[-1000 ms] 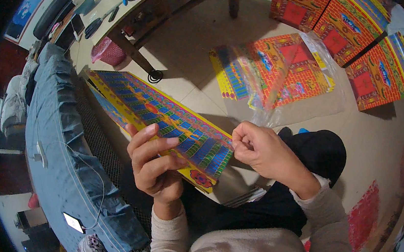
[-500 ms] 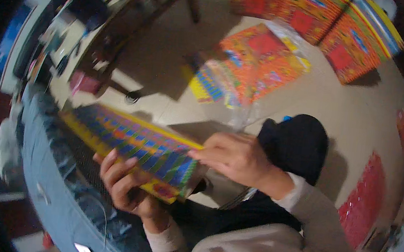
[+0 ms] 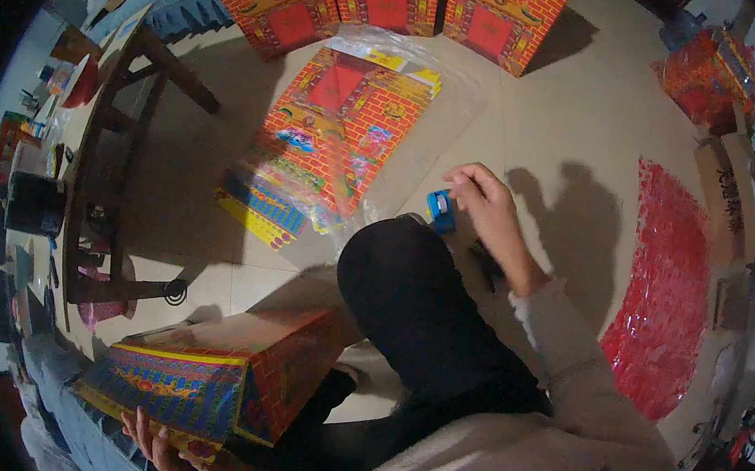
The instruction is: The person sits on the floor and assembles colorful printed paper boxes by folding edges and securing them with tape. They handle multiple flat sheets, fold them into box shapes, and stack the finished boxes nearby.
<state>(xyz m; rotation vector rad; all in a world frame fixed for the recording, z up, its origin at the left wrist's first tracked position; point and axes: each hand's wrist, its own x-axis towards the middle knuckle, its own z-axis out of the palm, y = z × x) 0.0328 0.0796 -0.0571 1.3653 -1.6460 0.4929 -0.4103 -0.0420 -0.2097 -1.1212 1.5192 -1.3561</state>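
My left hand (image 3: 166, 452) grips a folded cardboard house (image 3: 241, 350) by the lower yellow edge of its patterned blue and green roof. The house has red brick-print walls and rests by my lap. Near my knee is a small blue tape dispenser (image 3: 441, 211) with a white roll. Just above and beside it hovers my right hand (image 3: 484, 203), fingers bent and a little apart; whether the fingertips touch the dispenser I cannot tell.
Flat brick-print cardboard sheets (image 3: 333, 130) lie on the floor, partly under clear plastic. Brick-print house panels (image 3: 384, 2) stand behind them. A wooden table (image 3: 109, 161) is at left, a red plastic sheet (image 3: 666, 293) at right, and a cardboard box (image 3: 729, 199) beyond.
My right hand has left the house's edge and moved to the tape dispenser. My left hand has lowered and turned the house toward my lap. The view has swung to the right.
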